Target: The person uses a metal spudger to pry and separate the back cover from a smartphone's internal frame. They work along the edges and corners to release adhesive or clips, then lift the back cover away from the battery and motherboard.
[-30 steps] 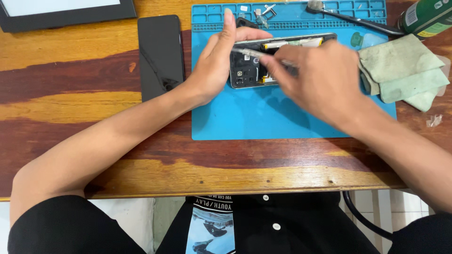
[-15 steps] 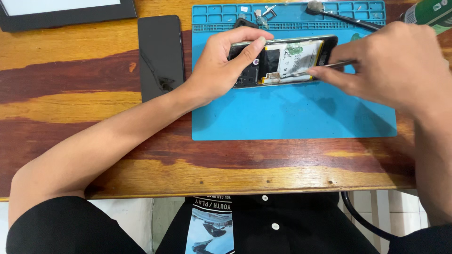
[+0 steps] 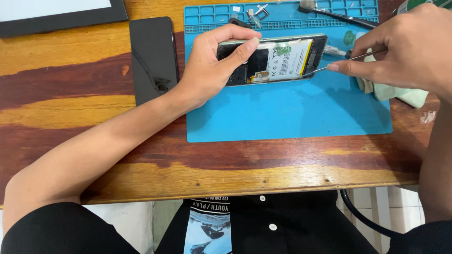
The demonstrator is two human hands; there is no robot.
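Observation:
An opened smartphone [image 3: 282,59] lies on a blue work mat [image 3: 287,108], back cover off, its white battery and dark circuit boards exposed. My left hand [image 3: 214,63] grips the phone's left end, thumb across the top and fingers around the edge. My right hand [image 3: 405,47] pinches thin metal tweezers [image 3: 329,66] whose tip touches the phone's lower right corner by the battery.
A black phone back panel [image 3: 153,59] lies on the wooden table [image 3: 70,108] left of the mat. A dark-framed tablet [image 3: 56,11] sits at the top left. Small screws and parts [image 3: 254,11] rest in the mat's tray; a brush [image 3: 329,11] and pale green cloth [image 3: 405,94] lie at right.
My right hand has pulled away to the right off the phone, uncovering the battery, and now holds tweezers at its right corner. My left hand's fingers curled over the phone's left end.

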